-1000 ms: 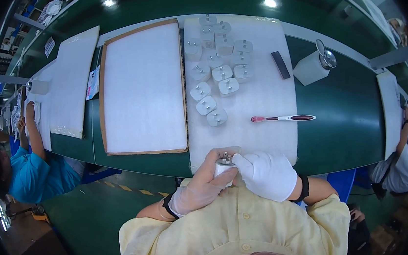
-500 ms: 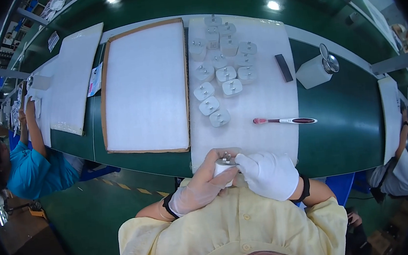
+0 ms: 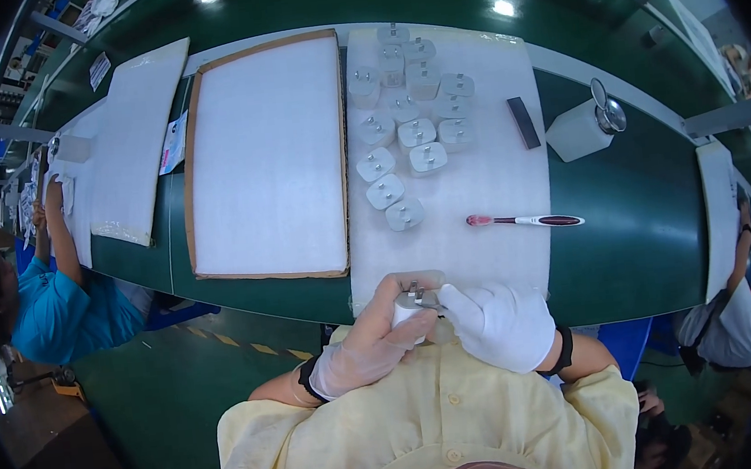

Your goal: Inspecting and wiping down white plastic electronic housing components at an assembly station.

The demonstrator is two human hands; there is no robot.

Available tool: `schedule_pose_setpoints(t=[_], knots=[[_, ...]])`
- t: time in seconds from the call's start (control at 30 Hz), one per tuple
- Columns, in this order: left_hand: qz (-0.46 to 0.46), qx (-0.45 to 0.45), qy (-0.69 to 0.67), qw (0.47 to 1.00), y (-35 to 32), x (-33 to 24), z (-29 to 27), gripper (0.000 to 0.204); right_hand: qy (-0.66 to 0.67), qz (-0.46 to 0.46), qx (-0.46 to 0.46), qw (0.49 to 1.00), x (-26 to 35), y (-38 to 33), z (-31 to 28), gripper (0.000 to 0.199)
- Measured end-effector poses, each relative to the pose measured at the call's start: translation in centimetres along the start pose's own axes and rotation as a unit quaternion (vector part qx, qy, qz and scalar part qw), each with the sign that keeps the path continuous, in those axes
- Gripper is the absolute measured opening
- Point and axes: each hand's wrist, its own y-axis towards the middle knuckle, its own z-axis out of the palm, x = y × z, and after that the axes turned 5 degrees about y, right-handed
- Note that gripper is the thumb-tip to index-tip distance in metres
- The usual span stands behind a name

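Note:
Close to my body, at the table's front edge, my left hand (image 3: 364,346), in a thin see-through glove, is wrapped round a white plug-in charger (image 3: 409,311). The charger's metal prongs point up. My right hand (image 3: 504,326), in a white cloth glove, is closed, its fingertips at the charger's top right edge. A thin greyish piece (image 3: 428,303) shows at those fingertips; its kind is too small to make out. Beyond my hands, several similar chargers (image 3: 405,214) stand prongs up on a white foam mat (image 3: 451,263).
A toothbrush (image 3: 528,221) and a dark bar (image 3: 524,122) lie on the mat's right side. Right of it stands a white pump bottle (image 3: 576,136) with a metal top. A foam-lined cardboard tray (image 3: 340,161) lies to the left. Co-workers sit left (image 3: 66,305) and right (image 3: 736,317).
My right fingertips have shifted slightly at the charger's edge, and the greyish piece shows more. The charger stays in my left hand.

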Motion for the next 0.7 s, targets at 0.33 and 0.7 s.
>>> schedule_pose_setpoints(t=[0.33, 0.7], knots=[[0.036, 0.002, 0.041, 0.999, -0.22, -0.51, 0.17, 0.034, 0.010, -0.011, -0.015, 1.000, 0.01, -0.44, 0.35, 0.043], [0.071, -0.016, 0.090, 0.993, -0.27, -0.45, 0.30, 0.027, -0.035, 0.000, -0.017, 0.999, 0.53, -0.40, 0.30, 0.034]])
